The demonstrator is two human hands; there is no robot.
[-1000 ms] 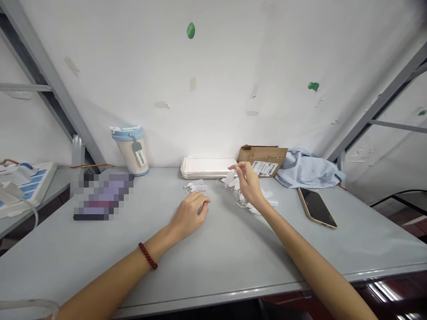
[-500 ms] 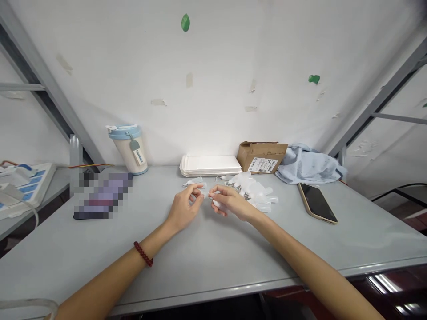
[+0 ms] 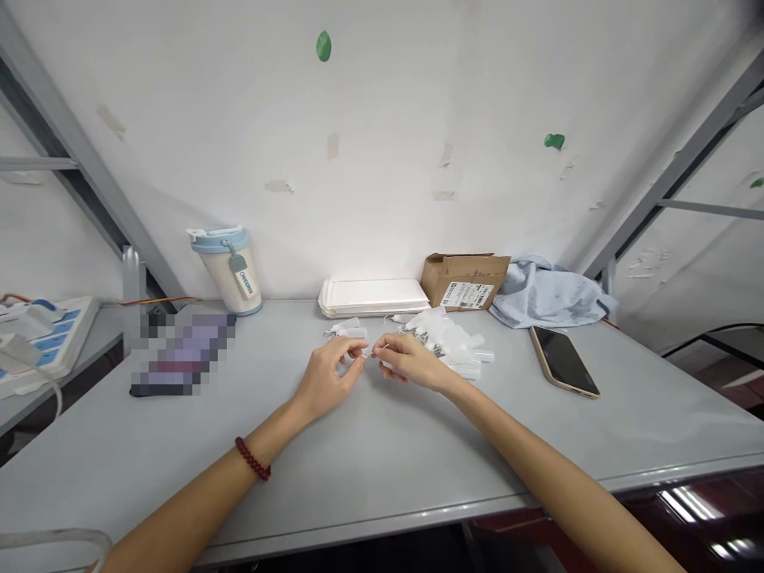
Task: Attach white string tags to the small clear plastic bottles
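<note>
A: What do you have at the hands?

B: On my feed, the bare left hand [image 3: 328,378] has its thumb and forefinger curved toward each other, tips close together; whether anything sits between them, I cannot tell. Just beside it, the bare right hand [image 3: 415,364] has its thumb and forefinger bent into a pinch, the other fingers curled under. What it may grip is too small for me to make out.

A: And the pieces?

B: I see a loose heap of small, white, translucent plastic pieces [image 3: 452,338] on the smooth grey table [image 3: 370,461], just beyond the right hand and partly hidden by it. A smaller white cluster of similar pieces [image 3: 354,332] lies just past the left hand, apart from the heap.

A: Further out?

B: From here I make out a dark-red beaded bracelet [image 3: 253,459] on the left wrist. Behind the pieces sits a stack of shallow white rectangular trays [image 3: 375,295], then a brown cardboard box [image 3: 438,276] with a white label, and a crumpled light-blue cloth [image 3: 543,294]. A dark-screened phone in a beige case [image 3: 564,362] lies in front of the cloth.
</note>
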